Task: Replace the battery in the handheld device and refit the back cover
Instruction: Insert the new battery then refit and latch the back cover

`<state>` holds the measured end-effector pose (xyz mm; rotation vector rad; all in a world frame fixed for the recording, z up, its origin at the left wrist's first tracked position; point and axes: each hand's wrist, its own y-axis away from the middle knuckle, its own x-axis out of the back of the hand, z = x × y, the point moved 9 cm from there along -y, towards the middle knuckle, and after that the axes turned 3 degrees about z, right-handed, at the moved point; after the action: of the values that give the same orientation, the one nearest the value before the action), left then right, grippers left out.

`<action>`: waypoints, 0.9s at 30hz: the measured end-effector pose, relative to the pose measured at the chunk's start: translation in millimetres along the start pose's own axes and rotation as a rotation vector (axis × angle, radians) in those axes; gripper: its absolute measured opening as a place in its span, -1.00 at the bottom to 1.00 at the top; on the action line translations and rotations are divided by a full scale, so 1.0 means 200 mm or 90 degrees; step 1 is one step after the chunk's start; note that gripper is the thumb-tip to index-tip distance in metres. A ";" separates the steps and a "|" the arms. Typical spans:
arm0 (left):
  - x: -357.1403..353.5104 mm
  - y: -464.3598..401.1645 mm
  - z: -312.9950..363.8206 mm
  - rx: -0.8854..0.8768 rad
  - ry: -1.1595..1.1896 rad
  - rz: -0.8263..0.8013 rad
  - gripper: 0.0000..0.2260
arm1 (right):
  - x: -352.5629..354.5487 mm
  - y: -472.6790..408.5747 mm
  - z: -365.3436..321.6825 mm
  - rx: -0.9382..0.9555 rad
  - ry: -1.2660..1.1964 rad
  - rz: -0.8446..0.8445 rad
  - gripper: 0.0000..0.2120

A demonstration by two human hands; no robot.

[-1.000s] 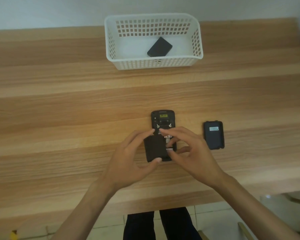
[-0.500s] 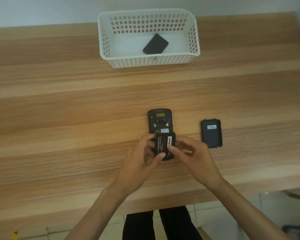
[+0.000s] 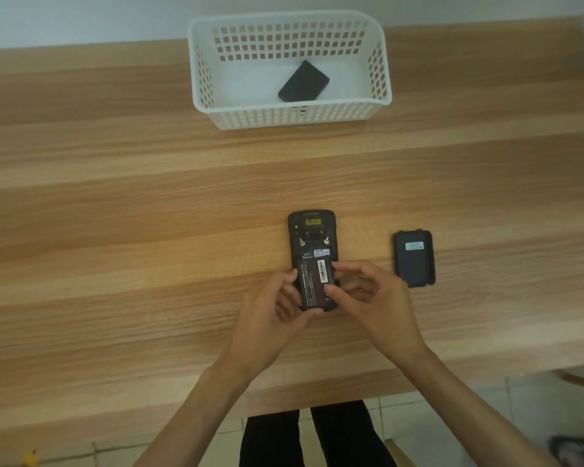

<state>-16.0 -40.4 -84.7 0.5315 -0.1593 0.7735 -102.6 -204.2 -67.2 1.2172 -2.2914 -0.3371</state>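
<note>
**Battery held at the open back of the device**

The device lies face down near the table's front edge. Both hands pinch the battery over its open bay: left hand on the left edge and bottom corner, right hand on the right edge. The back cover lies apart, toward the right edge. A spare battery sits in the white basket at the back edge.

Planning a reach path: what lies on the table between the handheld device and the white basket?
Nothing: in the head view, only bare table separates the handheld device from the basket.
</note>
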 end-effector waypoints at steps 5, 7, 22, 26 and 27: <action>0.00 0.00 -0.01 0.010 -0.003 -0.002 -0.52 | 0.00 0.03 -0.03 0.067 0.046 -0.002 -0.51; 0.00 -0.01 0.00 0.005 -0.009 0.004 -0.52 | -0.01 0.04 -0.05 0.102 0.048 -0.014 -0.50; 0.02 -0.06 0.07 -0.106 -0.103 0.022 -0.56 | -0.02 0.06 -0.11 0.316 0.275 0.035 -0.57; 0.01 -0.07 0.06 -0.106 -0.114 0.022 -0.59 | -0.04 0.06 -0.10 0.315 0.284 0.037 -0.56; 0.00 -0.07 0.06 -0.105 -0.106 0.022 -0.61 | -0.04 0.05 -0.09 0.310 0.276 0.031 -0.54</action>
<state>-5.3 -54.1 -79.8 0.4377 -0.3843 0.7413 -96.2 -190.6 -49.6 1.2964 -2.0655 0.4885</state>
